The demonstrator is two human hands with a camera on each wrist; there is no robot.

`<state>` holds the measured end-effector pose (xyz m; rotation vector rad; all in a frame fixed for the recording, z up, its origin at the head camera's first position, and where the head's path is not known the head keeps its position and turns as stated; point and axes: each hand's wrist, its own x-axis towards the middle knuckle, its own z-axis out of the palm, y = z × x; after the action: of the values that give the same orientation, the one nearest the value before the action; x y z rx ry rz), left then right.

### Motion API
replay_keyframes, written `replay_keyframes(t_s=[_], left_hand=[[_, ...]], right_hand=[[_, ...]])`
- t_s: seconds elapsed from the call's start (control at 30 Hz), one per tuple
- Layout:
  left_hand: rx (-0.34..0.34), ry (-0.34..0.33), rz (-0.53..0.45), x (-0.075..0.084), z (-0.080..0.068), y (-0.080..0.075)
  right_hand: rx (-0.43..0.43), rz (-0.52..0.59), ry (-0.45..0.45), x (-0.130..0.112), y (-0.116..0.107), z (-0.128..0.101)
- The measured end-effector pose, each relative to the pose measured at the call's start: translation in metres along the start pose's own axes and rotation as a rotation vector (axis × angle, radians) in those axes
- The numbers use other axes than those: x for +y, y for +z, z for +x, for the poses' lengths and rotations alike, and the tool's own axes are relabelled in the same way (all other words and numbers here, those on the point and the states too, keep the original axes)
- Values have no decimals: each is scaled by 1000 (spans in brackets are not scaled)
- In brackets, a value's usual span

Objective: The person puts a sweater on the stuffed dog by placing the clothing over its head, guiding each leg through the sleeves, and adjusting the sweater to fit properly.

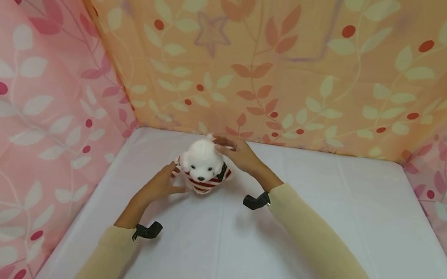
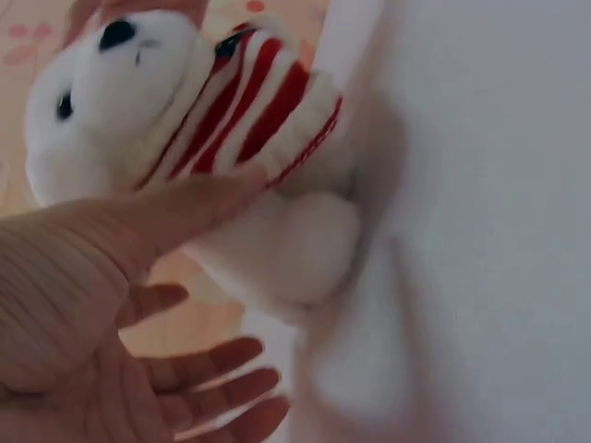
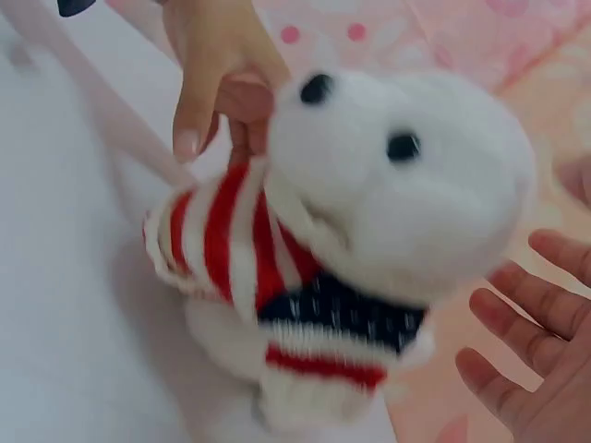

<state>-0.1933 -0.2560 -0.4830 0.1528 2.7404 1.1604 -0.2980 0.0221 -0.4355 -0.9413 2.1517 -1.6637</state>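
Head view: fluffy, round-headed plush dog [image 1: 201, 155], striped knit sweater [image 1: 203, 185]; left grip [image 1: 161, 182], right grip [image 1: 239, 154] alongside, both spread apart.

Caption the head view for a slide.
Left hand and right hand flank a white plush dog in a striped sweater on a white table.

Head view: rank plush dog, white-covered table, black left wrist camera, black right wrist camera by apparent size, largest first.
1. White-covered table
2. Plush dog
3. Black left wrist camera and black right wrist camera: look alike, too close to rank
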Motion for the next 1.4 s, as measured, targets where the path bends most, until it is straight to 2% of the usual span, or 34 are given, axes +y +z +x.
replay_keyframes(t_s=[0.07,0.13,0.27,0.37,0.53,0.6,0.83,1.07,1.13,1.23,1.33,1.4], left_hand=[[-35,21,-71,-6,7,-3],[-47,51,-124,-13,14,-5],[-23,120,-195,-25,27,-4],[8,177,-232,-26,35,-4],[66,271,-250,-20,44,-6],[91,271,-251,-17,47,-6],[181,200,-223,-16,48,8],[200,236,-203,-9,46,16],[191,244,-202,-5,44,17],[154,249,-258,4,42,20],[74,229,-372,17,36,25],[11,191,-465,27,32,28]], right_hand=[[14,56,-2,8,-7,-6],[8,52,1,17,-14,-12],[-34,-135,32,35,-18,-24],[-76,-268,49,44,-13,-28],[-77,-321,32,49,3,-29],[-75,-314,20,49,9,-29],[-56,-229,32,58,25,-30],[12,-159,2,60,26,-31],[25,-134,-1,58,23,-32],[30,-109,11,52,15,-38],[17,-77,70,43,6,-48],[5,-42,124,36,0,-57]])
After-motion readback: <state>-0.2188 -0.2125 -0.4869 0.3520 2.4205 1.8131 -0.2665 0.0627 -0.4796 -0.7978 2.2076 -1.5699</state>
